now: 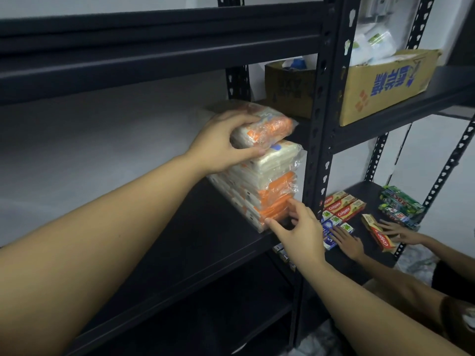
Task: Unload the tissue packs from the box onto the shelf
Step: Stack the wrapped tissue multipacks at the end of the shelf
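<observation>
Left hand (221, 142) has its fingers clamped round a tissue pack (264, 125), setting it atop the stack (262, 186) at the shelf (159, 242) edge; right hand (295, 232), fingers spread, steadies the bottom. That top pack looks tilted, I think, so slick wrap could send it sliding off

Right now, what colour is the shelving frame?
Black; the head view shows the shelving frame best.

the tissue packs (267, 186) are wrapped in glossy, crinkled clear plastic. the shelf (180, 242) is dark matt metal with a smooth board, and the box (385, 91) is rough yellow cardboard.
</observation>
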Action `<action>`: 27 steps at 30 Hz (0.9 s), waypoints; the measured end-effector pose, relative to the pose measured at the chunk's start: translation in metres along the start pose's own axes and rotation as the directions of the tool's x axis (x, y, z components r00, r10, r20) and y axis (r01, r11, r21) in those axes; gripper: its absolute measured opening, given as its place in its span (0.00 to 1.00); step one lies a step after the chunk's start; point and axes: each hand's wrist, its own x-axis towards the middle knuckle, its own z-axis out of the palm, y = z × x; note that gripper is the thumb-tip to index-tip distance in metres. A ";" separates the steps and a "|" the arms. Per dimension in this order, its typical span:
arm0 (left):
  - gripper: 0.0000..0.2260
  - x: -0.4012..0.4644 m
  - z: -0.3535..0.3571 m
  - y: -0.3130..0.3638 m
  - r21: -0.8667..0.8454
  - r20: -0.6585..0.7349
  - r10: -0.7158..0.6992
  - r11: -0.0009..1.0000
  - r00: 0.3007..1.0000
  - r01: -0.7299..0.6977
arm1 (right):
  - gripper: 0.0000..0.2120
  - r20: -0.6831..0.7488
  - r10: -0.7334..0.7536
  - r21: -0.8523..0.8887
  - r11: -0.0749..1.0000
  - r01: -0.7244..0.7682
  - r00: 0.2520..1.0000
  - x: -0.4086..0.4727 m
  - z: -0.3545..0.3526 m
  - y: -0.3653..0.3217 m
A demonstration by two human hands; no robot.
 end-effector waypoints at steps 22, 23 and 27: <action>0.29 -0.005 0.004 -0.008 0.013 -0.030 -0.035 0.999 0.999 0.035 | 0.44 0.052 -0.292 -0.134 0.945 0.297 0.955 0.008 0.013 0.006; 0.29 -0.004 0.003 -0.010 0.016 -0.032 -0.035 0.999 0.999 0.035 | 0.43 0.062 -0.289 -0.148 0.944 0.295 0.955 0.011 0.015 0.006; 0.30 -0.001 0.000 -0.023 0.019 -0.033 -0.029 0.999 0.999 0.029 | 0.41 0.097 -0.271 -0.173 0.943 0.284 0.958 0.023 0.022 0.003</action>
